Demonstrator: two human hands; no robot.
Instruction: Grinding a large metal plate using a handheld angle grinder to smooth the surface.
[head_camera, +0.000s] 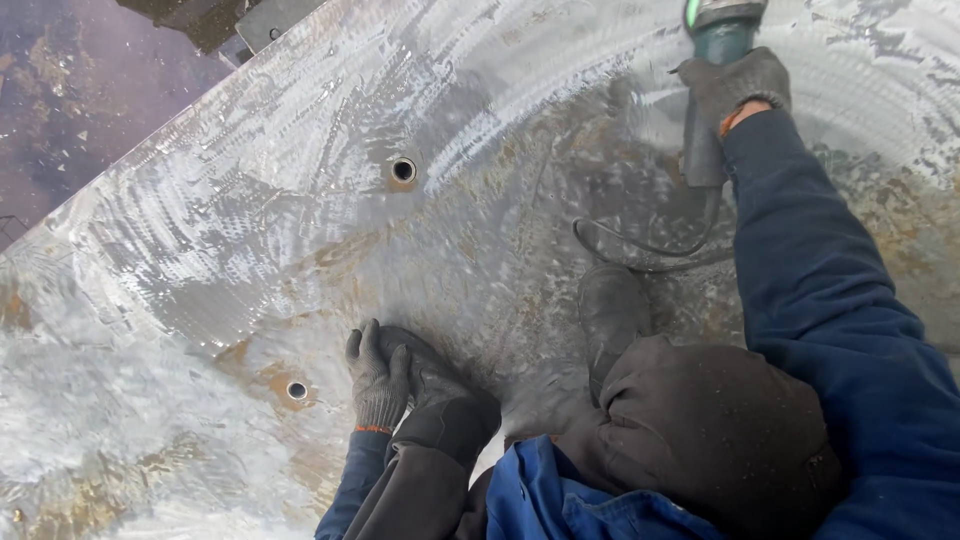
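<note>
My right hand (735, 90), in a grey glove, grips a green-bodied angle grinder (718, 28) at the top right, held down on a large steel plate (250, 220). The plate is rusty in patches and shows bright, swirled ground streaks. My left hand (378, 385), also gloved, rests flat on the plate and holds nothing. It lies beside my dark boot toe (432, 375) and near a small round hole (297, 390). The grinder's disc is out of view.
A second round hole (403, 170) is in the plate's middle. The grinder's black cable (640, 245) loops across the plate above my other boot (612, 312). My bent knee (715, 430) fills the lower right. Beyond the plate's left edge is dark wet ground (70, 90).
</note>
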